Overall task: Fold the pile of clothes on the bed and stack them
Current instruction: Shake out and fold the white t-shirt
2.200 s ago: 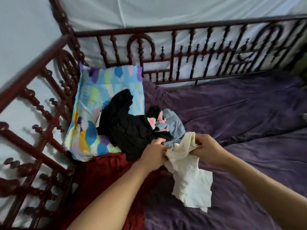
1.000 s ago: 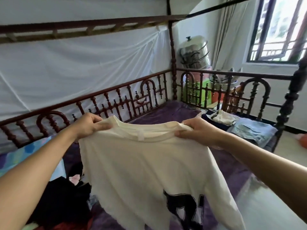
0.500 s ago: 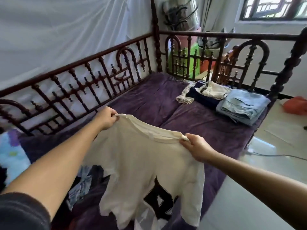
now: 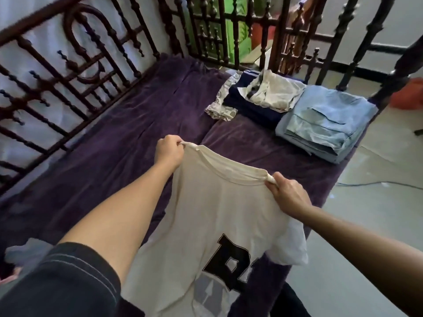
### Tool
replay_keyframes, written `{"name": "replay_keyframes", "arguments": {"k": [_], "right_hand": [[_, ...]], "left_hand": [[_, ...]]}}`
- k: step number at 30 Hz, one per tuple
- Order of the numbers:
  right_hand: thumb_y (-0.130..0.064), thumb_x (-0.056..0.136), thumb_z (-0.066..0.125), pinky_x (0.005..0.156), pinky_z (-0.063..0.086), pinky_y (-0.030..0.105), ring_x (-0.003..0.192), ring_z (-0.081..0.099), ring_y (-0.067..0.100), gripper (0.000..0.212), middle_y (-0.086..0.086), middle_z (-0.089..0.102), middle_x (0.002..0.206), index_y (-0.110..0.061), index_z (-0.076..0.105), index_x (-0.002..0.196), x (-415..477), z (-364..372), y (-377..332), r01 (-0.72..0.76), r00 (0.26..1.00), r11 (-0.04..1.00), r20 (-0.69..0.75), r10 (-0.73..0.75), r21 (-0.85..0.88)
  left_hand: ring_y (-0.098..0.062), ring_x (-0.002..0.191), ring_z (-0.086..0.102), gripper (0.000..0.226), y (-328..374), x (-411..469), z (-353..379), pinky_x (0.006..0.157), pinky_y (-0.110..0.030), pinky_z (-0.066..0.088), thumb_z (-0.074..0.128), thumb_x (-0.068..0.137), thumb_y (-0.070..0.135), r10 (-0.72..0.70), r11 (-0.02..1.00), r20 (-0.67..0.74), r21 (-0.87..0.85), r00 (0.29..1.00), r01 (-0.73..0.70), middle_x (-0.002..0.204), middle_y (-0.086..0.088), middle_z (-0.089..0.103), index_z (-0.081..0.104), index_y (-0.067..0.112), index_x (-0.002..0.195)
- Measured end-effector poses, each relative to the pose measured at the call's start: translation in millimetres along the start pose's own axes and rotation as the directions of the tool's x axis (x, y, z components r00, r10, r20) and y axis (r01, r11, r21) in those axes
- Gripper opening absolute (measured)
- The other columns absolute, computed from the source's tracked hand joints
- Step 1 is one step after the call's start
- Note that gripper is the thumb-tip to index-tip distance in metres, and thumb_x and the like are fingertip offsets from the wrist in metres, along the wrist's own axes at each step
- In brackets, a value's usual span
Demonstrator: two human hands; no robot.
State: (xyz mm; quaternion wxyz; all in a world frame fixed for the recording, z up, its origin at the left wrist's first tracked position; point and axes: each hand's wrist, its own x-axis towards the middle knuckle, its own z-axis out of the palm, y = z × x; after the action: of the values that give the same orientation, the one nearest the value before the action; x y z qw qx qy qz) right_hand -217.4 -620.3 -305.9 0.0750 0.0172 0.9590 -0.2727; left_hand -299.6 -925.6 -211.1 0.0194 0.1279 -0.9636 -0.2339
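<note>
Now held: cream T-shirt (image 4: 217,213) hangs below the fingers (image 4: 271,181) (dark print showing).
Left hand (image 4: 168,152): pinches one shoulder.
Right hand (image 4: 288,193): grips the other.
Changed: shirt lowered toward the bed (image 4: 114,145), likely ready to lay flat.
Beyond fingers: folded stacks (image 4: 325,124).

One wide-angle camera, worn on the head, is looking forward and steeply down over the bed (image 4: 109,161), facing its far corner along the railing (image 4: 75,72). It is sitting close: the left hand (image 4: 169,152) and right hand (image 4: 288,196), gripping the T-shirt (image 4: 217,213), are filling the lower frame. The floor (image 4: 377,213) is showing at the right edge.
</note>
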Motion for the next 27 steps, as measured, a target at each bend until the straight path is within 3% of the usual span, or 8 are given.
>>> {"name": "replay_keyframes", "arguments": {"k": [8,11,14,17,19,24,27], "right_hand": [[-0.053,0.096,0.034,0.062,0.035,0.040,0.072,0.044,0.034,0.035,0.004,0.045,0.072,-0.021,0.033,0.082,163.9,22.0,129.1,-0.263,0.957,0.959,0.098,0.273,-0.105],[-0.044,0.096,0.036,0.065,0.037,0.039,0.076,0.046,0.032,0.026,0.007,0.053,0.082,-0.020,0.037,0.087,194.4,29.9,163.9,-0.282,0.925,0.931,0.193,0.328,-0.230],[-0.031,0.095,0.035,0.068,0.039,0.037,0.082,0.050,0.033,0.014,0.011,0.060,0.099,-0.021,0.043,0.102,208.1,33.8,172.2,-0.245,0.900,0.906,0.266,0.345,-0.345],[-0.022,0.093,0.037,0.075,0.040,0.038,0.105,0.049,0.032,0.033,0.010,0.053,0.120,-0.023,0.040,0.126,221.0,33.8,146.4,-0.128,0.923,0.901,0.283,0.261,-0.414],[-0.021,0.091,0.043,0.080,0.042,0.039,0.112,0.045,0.030,0.039,0.008,0.049,0.125,-0.023,0.039,0.131,226.4,38.4,117.7,0.001,0.935,0.899,0.318,0.154,-0.439],[-0.025,0.093,0.049,0.087,0.043,0.036,0.118,0.048,0.027,0.038,0.005,0.055,0.127,-0.022,0.048,0.131,235.6,76.2,39.5,0.243,0.885,0.936,0.452,-0.107,-0.255],[-0.024,0.093,0.048,0.087,0.044,0.037,0.117,0.050,0.026,0.032,0.005,0.056,0.126,-0.021,0.053,0.125,244.5,105.3,0.1,0.350,0.823,0.916,0.531,-0.201,-0.196]], "left_hand": [[-0.033,0.103,0.060,0.021,85.5,130.2,174.0,0.086,-0.031,0.040,0.054,0.090,0.015,-0.080,0.992,0.183,-0.081,0.980,0.096,0.104,-0.014,0.070,0.071,0.008,0.100],[-0.024,0.108,0.059,0.031,90.9,146.0,209.4,0.093,-0.028,0.043,0.061,0.089,0.022,-0.119,0.972,0.302,-0.157,0.946,0.172,0.109,-0.008,0.068,0.065,0.011,0.118],[-0.025,0.111,0.056,0.038,66.0,138.0,208.5,0.097,-0.032,0.043,0.062,0.089,0.026,-0.232,0.946,0.330,-0.140,0.915,0.291,0.111,-0.005,0.064,0.060,0.015,0.125],[-0.027,0.110,0.058,0.032,18.8,106.2,184.7,0.092,-0.030,0.042,0.062,0.090,0.022,-0.400,0.897,0.291,-0.071,0.869,0.437,0.111,-0.009,0.066,0.063,0.013,0.120],[-0.028,0.108,0.060,0.028,-12.9,74.0,166.1,0.091,-0.030,0.044,0.063,0.089,0.019,-0.496,0.854,0.295,-0.005,0.817,0.520,0.107,-0.010,0.068,0.065,0.012,0.115],[-0.027,0.100,0.062,0.016,-86.2,-6.5,137.9,0.085,-0.034,0.052,0.063,0.086,0.020,-0.662,0.740,0.341,0.159,0.667,0.654,0.104,-0.007,0.069,0.068,0.018,0.101],[-0.027,0.104,0.060,0.022,-126.0,-43.2,136.4,0.083,-0.032,0.049,0.059,0.086,0.024,-0.709,0.703,0.358,0.303,0.607,0.643,0.113,-0.005,0.065,0.066,0.023,0.107]]}}
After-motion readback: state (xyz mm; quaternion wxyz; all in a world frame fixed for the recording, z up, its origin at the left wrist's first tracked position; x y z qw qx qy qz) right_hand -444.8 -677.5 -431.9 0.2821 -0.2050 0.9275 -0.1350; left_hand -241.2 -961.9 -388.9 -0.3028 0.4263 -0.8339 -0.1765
